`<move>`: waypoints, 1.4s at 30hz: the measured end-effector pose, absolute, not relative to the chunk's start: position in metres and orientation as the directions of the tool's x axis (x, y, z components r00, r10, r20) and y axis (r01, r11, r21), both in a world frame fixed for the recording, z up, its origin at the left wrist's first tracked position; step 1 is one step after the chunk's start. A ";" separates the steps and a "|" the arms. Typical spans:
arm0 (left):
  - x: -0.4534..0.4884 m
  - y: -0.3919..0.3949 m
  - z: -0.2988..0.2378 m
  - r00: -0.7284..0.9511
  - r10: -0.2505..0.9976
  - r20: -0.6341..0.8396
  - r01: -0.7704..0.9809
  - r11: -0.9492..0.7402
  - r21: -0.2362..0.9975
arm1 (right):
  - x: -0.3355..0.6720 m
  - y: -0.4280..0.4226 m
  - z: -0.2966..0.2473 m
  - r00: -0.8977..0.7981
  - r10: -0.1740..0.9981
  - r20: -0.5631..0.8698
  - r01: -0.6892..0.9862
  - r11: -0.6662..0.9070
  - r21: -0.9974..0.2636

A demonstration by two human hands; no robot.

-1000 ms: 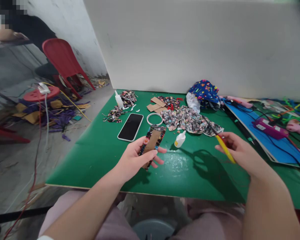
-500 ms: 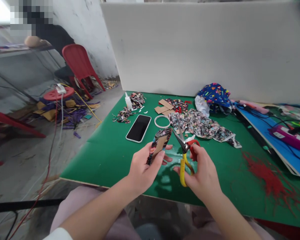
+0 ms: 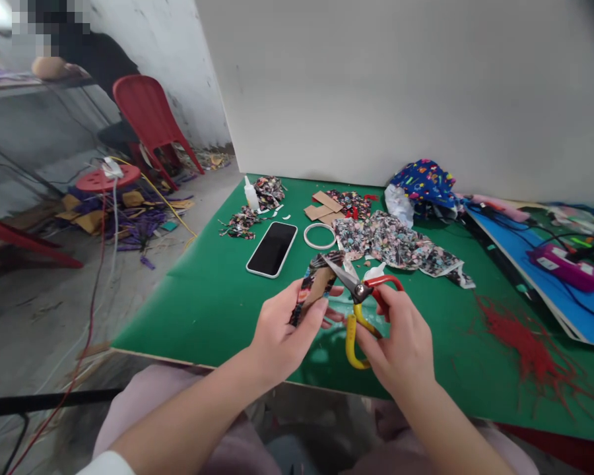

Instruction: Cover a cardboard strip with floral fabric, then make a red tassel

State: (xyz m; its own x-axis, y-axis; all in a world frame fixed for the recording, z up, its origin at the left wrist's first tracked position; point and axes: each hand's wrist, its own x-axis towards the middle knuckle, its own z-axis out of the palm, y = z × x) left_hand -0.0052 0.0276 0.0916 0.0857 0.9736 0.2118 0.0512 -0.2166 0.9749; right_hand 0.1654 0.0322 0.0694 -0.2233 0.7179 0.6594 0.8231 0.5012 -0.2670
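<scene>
My left hand is closed on a small cardboard piece edged with dark patterned fabric, held tilted above the green table. In my right hand is a pair of scissors with one red and one yellow handle. Their blades are parted, and the tips reach the top end of the fabric-edged piece. Just beyond lie a white ring, a phone with a dark screen, and a heap of floral fabric.
A small white bottle stands by fabric scraps at the back left. Cardboard strips lie mid-back. Red threads and a blue board are at right. A person sits on a red chair at far left.
The scissors have moved left and turned, their open blades now at the top of the fabric-edged piece. My left hand keeps its hold. The view has shifted slightly.
</scene>
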 end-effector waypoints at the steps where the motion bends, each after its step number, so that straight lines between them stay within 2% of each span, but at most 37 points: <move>1: -0.005 0.028 0.092 0.093 0.975 0.200 0.042 -0.205 0.978 | 0.166 0.032 0.070 -0.224 0.722 0.655 0.825 0.498 -0.267; 7: -0.004 0.027 0.090 0.087 0.987 0.134 -0.002 -0.134 0.991 | 0.169 0.032 0.073 -0.228 0.715 0.660 0.838 0.490 -0.241; 13: -0.004 0.026 0.090 0.068 0.994 0.083 0.039 -0.085 0.996 | 0.170 0.032 0.075 -0.229 0.731 0.643 0.845 0.477 -0.241; 26: -0.005 0.029 0.093 0.045 0.995 0.089 0.060 -0.092 0.994 | 0.172 0.030 0.074 -0.226 0.683 0.695 0.860 0.475 -0.187; 29: -0.005 0.029 0.094 0.050 0.995 0.088 0.000 -0.088 0.996 | 0.172 0.030 0.075 -0.174 0.721 0.671 0.851 0.453 -0.266; 34: -0.006 0.029 0.093 0.093 0.993 0.073 -0.055 -0.068 0.996 | 0.170 0.031 0.075 -0.149 0.846 0.511 0.798 0.408 -0.443; 42: -0.006 0.031 0.095 0.110 0.994 0.016 -0.103 -0.005 0.995 | 0.166 0.036 0.081 -0.111 0.923 0.369 0.709 0.334 -0.621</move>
State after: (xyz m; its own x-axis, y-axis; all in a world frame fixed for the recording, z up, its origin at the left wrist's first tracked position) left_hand -0.0063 0.0309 0.0951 0.1098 0.9938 0.0161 -0.1030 -0.0047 0.9947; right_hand 0.1660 0.0359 0.0814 -0.1115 0.9225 0.3694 0.7086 0.3344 -0.6213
